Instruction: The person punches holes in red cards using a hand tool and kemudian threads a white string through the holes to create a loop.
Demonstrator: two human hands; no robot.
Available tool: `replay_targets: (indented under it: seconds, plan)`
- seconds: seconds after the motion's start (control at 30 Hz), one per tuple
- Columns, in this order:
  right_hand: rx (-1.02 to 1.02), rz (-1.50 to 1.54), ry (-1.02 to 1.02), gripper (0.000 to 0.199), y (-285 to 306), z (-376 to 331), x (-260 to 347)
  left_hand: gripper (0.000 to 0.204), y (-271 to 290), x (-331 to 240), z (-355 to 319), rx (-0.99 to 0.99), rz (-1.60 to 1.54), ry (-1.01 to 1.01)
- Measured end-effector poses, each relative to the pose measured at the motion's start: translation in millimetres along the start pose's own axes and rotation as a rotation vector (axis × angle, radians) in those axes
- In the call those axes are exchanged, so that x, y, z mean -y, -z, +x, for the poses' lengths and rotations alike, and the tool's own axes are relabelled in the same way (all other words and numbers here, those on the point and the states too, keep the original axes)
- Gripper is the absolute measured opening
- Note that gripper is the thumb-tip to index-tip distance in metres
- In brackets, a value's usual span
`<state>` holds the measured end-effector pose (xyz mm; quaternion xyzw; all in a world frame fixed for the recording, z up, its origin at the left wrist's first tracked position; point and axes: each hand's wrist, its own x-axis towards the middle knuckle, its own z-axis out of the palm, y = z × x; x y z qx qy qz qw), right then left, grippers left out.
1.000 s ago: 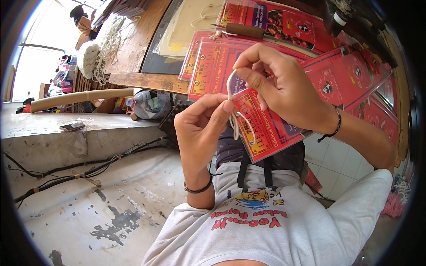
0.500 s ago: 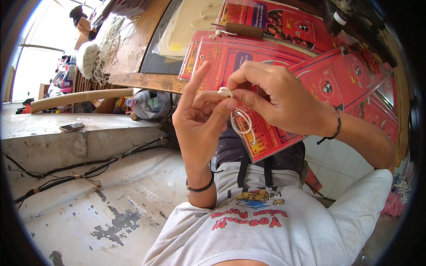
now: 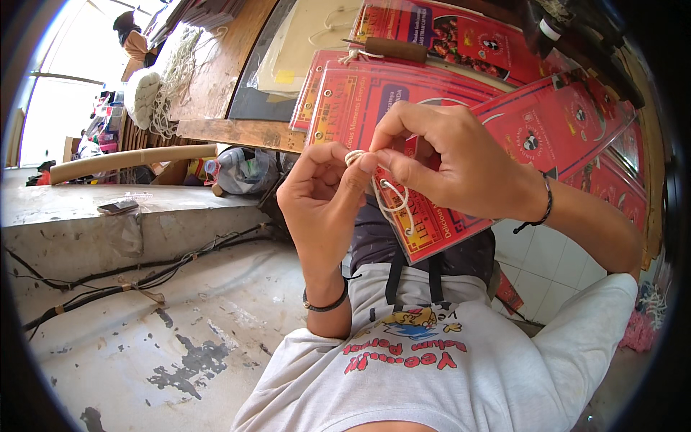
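A cream cord [image 3: 405, 206] runs through metal eyelets at the end of a red laminated card [image 3: 440, 229], which hangs below my hands. The cord's upper part is looped at my fingertips. My left hand [image 3: 322, 189] pinches that loop between thumb and curled fingers. Close against it, the thumb and forefinger of my right hand [image 3: 450, 160] are closed on the same cord. The right hand hides the card's upper part.
More red laminated cards [image 3: 425, 86] are spread on the wooden table [image 3: 216, 131]. An awl with a wooden handle [image 3: 396, 49] lies on them. Left of these hangs a bundle of cream cord [image 3: 175, 83]. A clear plastic bottle [image 3: 245, 171] and a cardboard tube [image 3: 133, 163] are beside the table.
My left forefinger, raised before, has curled down onto the cord. The loop now sits tighter at the fingertips. The card and right hand have barely moved.
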<state>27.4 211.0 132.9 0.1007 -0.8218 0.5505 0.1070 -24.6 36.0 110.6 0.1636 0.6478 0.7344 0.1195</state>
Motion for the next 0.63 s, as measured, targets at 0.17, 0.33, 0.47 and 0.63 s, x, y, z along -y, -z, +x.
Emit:
replay_targets:
  seconds: [0.17, 0.33, 0.47, 0.63]
  plan:
    - [-0.039, -0.053, 0.073, 0.014, -2, 0, -1, 0.012, -5, -1, -2, 0.038, -0.077, -0.018]
    - [-0.096, -0.049, 0.116, 0.01, -4, -3, -6, 0.012, -6, -6, -1, 0.05, 0.011, 0.006]
    - [-0.125, -0.05, 0.202, 0.013, -5, -3, -10, 0.012, -2, -9, -2, 0.095, 0.04, 0.031]
    - [-0.159, -0.006, 0.228, 0.011, -8, -2, -10, 0.014, -3, -10, -3, 0.116, -0.068, 0.057]
